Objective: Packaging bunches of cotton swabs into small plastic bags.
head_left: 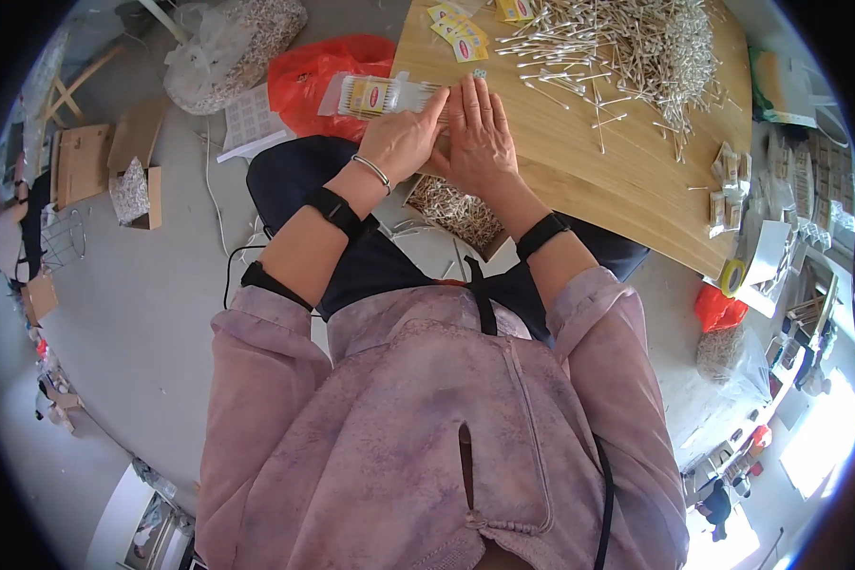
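Note:
A clear packet of cotton swabs (356,96) with a yellow and red card lies at the table's left edge, its right end reaching my hands. My left hand (396,141) is palm down just below it. One finger points toward my right hand; the others bend under, and what they grip is hidden. A few thin white sticks show between the packet and this hand. My right hand (480,138) lies flat against the table edge, fingers stretched forward, its thumb side meeting my left hand. Below my hands, a box of loose swabs (456,211) sits between my knees.
A large heap of loose cotton swabs (627,57) covers the far right of the wooden table (579,176). Yellow cards (461,36) lie at its far edge, filled packets (729,185) at the right. A red plastic bag (323,71) and a printed sheet (253,122) are left of the table.

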Demonstrator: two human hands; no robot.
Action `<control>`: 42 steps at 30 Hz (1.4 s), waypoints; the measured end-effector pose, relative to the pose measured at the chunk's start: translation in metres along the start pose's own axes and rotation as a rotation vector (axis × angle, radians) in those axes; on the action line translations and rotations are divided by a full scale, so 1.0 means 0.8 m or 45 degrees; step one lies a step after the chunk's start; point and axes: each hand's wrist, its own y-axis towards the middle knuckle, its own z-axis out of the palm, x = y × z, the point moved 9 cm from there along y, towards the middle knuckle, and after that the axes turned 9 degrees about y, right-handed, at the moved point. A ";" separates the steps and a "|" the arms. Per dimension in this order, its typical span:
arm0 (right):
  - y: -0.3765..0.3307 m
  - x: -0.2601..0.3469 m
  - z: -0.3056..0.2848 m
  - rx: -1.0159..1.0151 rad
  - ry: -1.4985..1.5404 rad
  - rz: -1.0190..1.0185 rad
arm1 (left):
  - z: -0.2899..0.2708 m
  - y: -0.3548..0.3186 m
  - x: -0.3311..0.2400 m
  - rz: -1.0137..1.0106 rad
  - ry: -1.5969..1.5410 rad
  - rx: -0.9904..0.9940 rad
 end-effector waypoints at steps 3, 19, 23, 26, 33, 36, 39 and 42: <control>-0.001 -0.001 0.000 0.010 -0.007 0.004 | 0.000 0.001 -0.002 0.006 0.004 0.019; -0.007 0.000 0.005 0.044 0.036 0.012 | 0.011 0.001 0.002 -0.019 -0.010 -0.019; -0.007 0.001 0.006 0.047 -0.010 0.028 | 0.006 0.001 -0.006 0.024 -0.001 0.006; -0.007 0.003 0.005 0.064 -0.047 0.042 | 0.005 0.001 -0.001 0.001 -0.057 0.006; -0.006 0.000 0.008 0.048 -0.015 0.078 | -0.002 -0.004 0.014 -0.207 -0.235 -0.161; -0.007 0.000 0.007 0.041 -0.001 0.104 | 0.003 0.000 0.014 -0.188 -0.205 -0.123; -0.007 0.001 0.008 0.056 0.033 0.143 | 0.002 0.000 0.013 -0.181 -0.221 -0.111; -0.007 0.005 0.010 0.074 0.055 0.155 | 0.002 -0.003 0.017 -0.205 -0.194 -0.073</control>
